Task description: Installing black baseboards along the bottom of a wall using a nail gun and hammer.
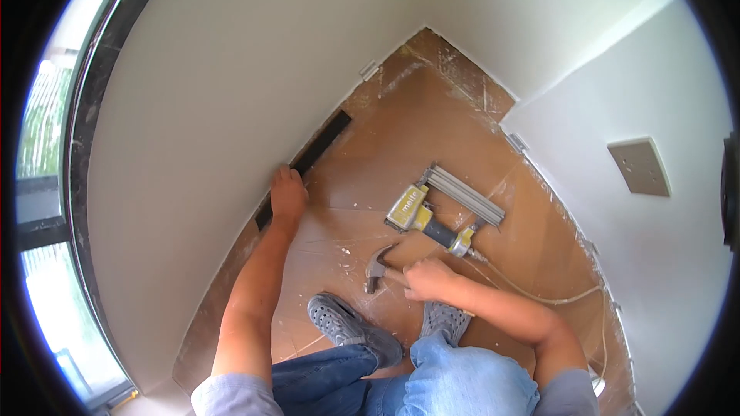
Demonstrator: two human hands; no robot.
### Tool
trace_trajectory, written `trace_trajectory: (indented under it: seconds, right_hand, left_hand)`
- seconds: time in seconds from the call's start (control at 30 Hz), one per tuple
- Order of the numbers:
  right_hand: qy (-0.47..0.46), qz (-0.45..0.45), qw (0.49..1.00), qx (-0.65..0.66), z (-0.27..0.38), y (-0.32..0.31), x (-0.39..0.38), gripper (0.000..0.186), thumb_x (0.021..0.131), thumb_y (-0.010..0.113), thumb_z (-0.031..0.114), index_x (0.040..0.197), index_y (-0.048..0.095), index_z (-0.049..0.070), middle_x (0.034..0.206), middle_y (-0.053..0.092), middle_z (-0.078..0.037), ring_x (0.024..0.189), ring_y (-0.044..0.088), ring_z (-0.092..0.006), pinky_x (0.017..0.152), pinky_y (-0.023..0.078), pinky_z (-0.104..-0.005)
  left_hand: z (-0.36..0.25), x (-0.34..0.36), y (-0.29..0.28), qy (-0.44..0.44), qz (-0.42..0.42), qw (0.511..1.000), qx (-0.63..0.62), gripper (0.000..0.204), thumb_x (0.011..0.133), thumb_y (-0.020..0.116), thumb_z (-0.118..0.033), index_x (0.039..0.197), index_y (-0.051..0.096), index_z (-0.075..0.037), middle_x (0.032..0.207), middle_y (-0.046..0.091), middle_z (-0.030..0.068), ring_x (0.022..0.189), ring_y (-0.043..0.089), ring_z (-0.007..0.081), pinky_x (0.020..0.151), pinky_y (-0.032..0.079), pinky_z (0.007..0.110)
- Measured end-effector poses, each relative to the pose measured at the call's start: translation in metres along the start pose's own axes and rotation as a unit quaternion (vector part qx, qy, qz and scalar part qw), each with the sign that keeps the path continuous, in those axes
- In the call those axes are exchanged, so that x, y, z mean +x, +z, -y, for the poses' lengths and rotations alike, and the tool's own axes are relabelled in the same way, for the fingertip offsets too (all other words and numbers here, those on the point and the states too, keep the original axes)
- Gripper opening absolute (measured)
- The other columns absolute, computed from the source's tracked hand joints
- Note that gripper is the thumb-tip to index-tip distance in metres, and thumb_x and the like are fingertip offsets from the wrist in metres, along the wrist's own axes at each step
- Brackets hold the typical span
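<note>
Along the foot of the left wall lies a narrow black strip (327,137). My left hand (288,196) has its fingers curled over the strip's middle part, covering that stretch of it. In my right hand (433,280) is a claw hammer (376,268), gripped by its wooden handle, with the metal head pointing left, low over the floor in front of my shoes. A yellow and grey nail gun (422,217) with a long ribbed magazine rests on the floor just beyond my right hand.
An air hose (555,300) runs from the nail gun toward the right wall. Small metal clips (369,70) sit at the wall bases. The brown floor (401,139) narrows to a corner ahead. A wall plate (640,167) is on the right wall; a dark-framed window (46,208) stands left.
</note>
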State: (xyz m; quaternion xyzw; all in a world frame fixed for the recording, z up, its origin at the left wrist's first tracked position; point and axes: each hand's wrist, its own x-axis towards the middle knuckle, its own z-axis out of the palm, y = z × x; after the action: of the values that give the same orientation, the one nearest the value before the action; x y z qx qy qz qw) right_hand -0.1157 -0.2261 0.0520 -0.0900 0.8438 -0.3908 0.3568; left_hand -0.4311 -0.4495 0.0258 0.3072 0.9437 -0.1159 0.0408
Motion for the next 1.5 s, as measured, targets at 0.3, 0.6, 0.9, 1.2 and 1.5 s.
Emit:
trace_trajectory:
  seconds: [0.3, 0.6, 0.9, 1.2, 1.5]
  right_hand:
    - [-0.103, -0.241, 0.952, -0.160, 0.002, 0.000, 0.023, 0.020, 0.082, 0.062, 0.018, 0.094, 0.072, 0.005, 0.082, 0.073, -0.017, 0.076, 0.072, -0.0348, 0.070, 0.057, -0.0481]
    - [0.044, -0.514, 0.851, 0.096, -0.017, -0.174, 0.131, 0.027, 0.095, 0.065, 0.028, 0.090, 0.065, 0.001, 0.075, 0.068, -0.020, 0.070, 0.066, -0.0398, 0.064, 0.052, -0.0471]
    - [0.136, -0.571, 0.789, -0.181, -0.084, -0.271, 0.249, 0.057, 0.074, 0.082, 0.037, 0.109, 0.061, -0.003, 0.117, 0.059, -0.020, 0.113, 0.058, -0.0395, 0.088, 0.056, -0.0492]
    - [0.165, -0.569, 0.785, -0.181, -0.088, -0.285, 0.252, 0.072, 0.071, 0.083, 0.047, 0.117, 0.058, -0.002, 0.118, 0.058, -0.020, 0.115, 0.058, -0.0397, 0.090, 0.056, -0.0491]
    - [0.198, -0.558, 0.788, -0.170, -0.064, -0.272, 0.244, 0.064, 0.082, 0.076, 0.039, 0.124, 0.054, -0.004, 0.125, 0.054, -0.028, 0.118, 0.054, -0.0455, 0.102, 0.047, -0.0520]
  left_hand:
    - [0.018, -0.087, -0.053, -0.029, 0.089, 0.994, -0.060, 0.020, 0.085, 0.061, -0.006, 0.104, 0.058, -0.001, 0.108, 0.063, 0.0205, 0.094, 0.068, 0.0400, 0.077, 0.058, 0.048]
    - [0.117, -0.288, -0.128, -0.032, 0.192, 0.971, -0.140, 0.013, 0.080, 0.063, -0.006, 0.092, 0.059, -0.003, 0.097, 0.064, 0.0195, 0.085, 0.065, 0.0433, 0.073, 0.054, 0.052]
    - [0.138, -0.491, -0.154, -0.227, 0.284, 0.922, -0.131, 0.007, 0.081, 0.064, -0.004, 0.084, 0.058, -0.003, 0.087, 0.063, 0.0202, 0.079, 0.064, 0.0450, 0.069, 0.054, 0.053]
    - [0.141, -0.523, -0.126, -0.273, 0.320, 0.892, -0.170, 0.011, 0.080, 0.067, -0.008, 0.082, 0.058, -0.002, 0.085, 0.065, 0.0223, 0.078, 0.065, 0.0454, 0.070, 0.054, 0.052]
    - [0.185, -0.467, -0.099, -0.243, 0.272, 0.896, -0.252, 0.017, 0.082, 0.071, -0.006, 0.096, 0.063, -0.001, 0.092, 0.068, 0.0258, 0.089, 0.064, 0.0489, 0.079, 0.050, 0.053]
